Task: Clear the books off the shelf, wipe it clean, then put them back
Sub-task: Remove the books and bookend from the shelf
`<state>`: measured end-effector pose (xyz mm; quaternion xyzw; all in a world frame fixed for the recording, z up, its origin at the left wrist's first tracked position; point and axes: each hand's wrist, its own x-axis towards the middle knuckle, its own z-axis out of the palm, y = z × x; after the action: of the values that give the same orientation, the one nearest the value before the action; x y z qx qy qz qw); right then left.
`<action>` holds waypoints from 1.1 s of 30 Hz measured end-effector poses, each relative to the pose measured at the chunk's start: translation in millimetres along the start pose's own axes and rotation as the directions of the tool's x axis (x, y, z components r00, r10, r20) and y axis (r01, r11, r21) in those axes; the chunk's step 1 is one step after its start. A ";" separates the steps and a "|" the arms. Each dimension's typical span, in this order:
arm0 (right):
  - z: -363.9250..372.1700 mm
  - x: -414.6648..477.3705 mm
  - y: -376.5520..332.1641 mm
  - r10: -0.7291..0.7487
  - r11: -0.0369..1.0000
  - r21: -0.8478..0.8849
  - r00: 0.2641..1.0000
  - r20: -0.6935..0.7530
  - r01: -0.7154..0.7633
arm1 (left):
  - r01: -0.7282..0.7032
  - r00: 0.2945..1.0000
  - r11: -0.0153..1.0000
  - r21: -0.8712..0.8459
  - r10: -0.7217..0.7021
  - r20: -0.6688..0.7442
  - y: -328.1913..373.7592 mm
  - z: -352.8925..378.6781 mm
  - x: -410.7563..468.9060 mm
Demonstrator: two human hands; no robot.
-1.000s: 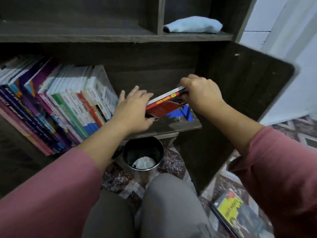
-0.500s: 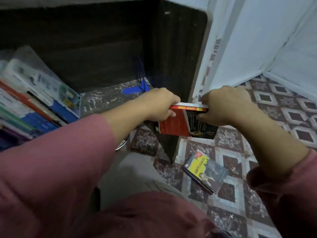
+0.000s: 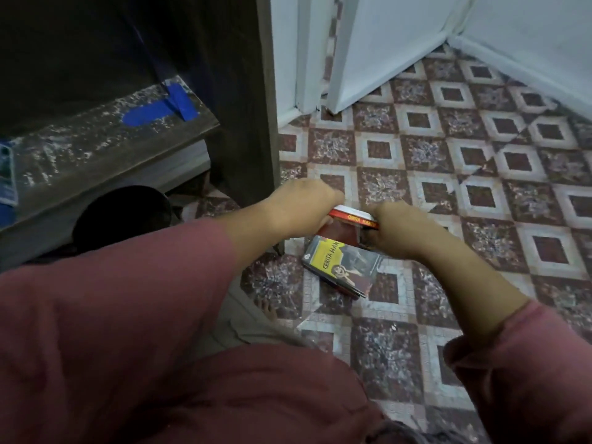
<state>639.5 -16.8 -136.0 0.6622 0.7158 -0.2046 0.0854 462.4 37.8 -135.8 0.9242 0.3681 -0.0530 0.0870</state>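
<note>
A red book (image 3: 342, 230) is held spine-up between both hands, low over the tiled floor. My left hand (image 3: 301, 208) grips its left end and my right hand (image 3: 400, 230) grips its right end. Directly beneath it lies a small pile of books with a yellow cover (image 3: 339, 267) on top. The dark wooden shelf board (image 3: 105, 149), dusty and marked with blue tape (image 3: 160, 108), is bare at its right end. A sliver of the books that stand on the shelf (image 3: 6, 174) shows at the far left edge.
The shelf's dark side panel (image 3: 259, 123) stands between the board and the floor. A black bin (image 3: 121, 216) sits under the shelf. A white door (image 3: 378, 49) and a white wall (image 3: 528, 36) bound the patterned floor (image 3: 480, 187). My knees fill the bottom.
Both hands carried the red book off the shelf's right end, rightward and down past the side panel, until it hangs just above the yellow-covered pile. My view swung right toward the floor.
</note>
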 end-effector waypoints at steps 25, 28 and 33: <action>290.8 110.9 54.1 0.229 0.971 0.019 0.950 0.211 -0.238 | 0.259 0.932 0.960 -0.103 -0.221 0.287 -58.9 161.0 47.2; 287.2 113.8 54.2 0.232 0.962 0.081 0.937 0.260 -0.261 | 0.307 0.911 0.943 -0.126 -0.253 0.326 -56.4 157.1 46.3; 237.2 129.6 54.6 0.205 0.968 0.022 0.831 0.518 -0.252 | 0.355 0.854 0.931 -0.082 -0.287 0.435 -46.0 132.5 37.3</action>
<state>643.8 7.3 -410.6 0.6678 0.5732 -0.3929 0.2664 453.2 69.2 -277.2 0.8068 0.4936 -0.2324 0.2268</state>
